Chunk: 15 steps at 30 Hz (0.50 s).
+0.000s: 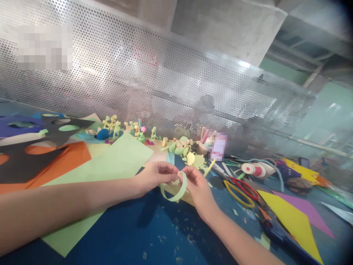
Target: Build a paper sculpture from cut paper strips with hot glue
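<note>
- The left hand (153,179) and the right hand (200,191) meet fingertip to fingertip above the table (118,235), near its middle.
- The paper strip (182,192), pale green, is bent into a loop between them, its curve hanging below the fingers.
- The left hand's thumb and fingers are pinched together on the strip near the top of the loop.
- The right hand's thumb and fingertips are also closed on it, just beside the left's; the fingers hide whether the strip's ends touch.
- A large pale green sheet (110,162) lies under the left forearm, its lower corner showing on the near side of the arm.
- Further left, orange paper (78,160) lies beside dark paper with round holes (30,167).
- Beyond the hands, small paper figures (116,129) stand in a group, and pale cut pieces (190,158) lie in a heap to their right.
- Right of the right hand lie scissors with red handles (249,188) and yellow handles (242,200); a spool of red thread (257,170) rests behind them.
- Nearer the right forearm, a dark-handled tool (278,230) lies by a yellow sheet (292,221), with a purple sheet (309,213) next to it.
- A perforated metal screen (171,84) rises behind everything.
</note>
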Each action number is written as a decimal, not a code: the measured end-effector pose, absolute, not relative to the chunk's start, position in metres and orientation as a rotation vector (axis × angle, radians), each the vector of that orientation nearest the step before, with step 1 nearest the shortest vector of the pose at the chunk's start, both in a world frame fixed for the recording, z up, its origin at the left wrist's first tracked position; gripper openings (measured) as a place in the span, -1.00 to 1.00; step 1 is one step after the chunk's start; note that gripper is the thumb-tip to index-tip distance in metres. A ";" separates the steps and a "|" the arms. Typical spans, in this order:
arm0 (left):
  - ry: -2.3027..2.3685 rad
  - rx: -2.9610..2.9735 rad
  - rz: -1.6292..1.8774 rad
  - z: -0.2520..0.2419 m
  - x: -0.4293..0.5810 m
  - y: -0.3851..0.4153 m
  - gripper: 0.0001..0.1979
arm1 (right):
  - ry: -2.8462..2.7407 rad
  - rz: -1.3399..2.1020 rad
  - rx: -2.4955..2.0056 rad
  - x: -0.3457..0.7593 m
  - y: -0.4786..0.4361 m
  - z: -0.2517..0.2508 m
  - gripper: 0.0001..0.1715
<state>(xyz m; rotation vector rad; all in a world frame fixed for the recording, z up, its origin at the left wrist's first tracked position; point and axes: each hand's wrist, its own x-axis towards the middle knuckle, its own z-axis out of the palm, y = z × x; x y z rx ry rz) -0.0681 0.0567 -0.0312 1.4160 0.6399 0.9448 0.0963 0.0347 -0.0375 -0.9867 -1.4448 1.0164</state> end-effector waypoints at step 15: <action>0.739 1.456 0.969 -0.035 -0.067 0.059 -0.82 | -1.367 1.062 -1.001 0.094 0.035 -0.037 -0.77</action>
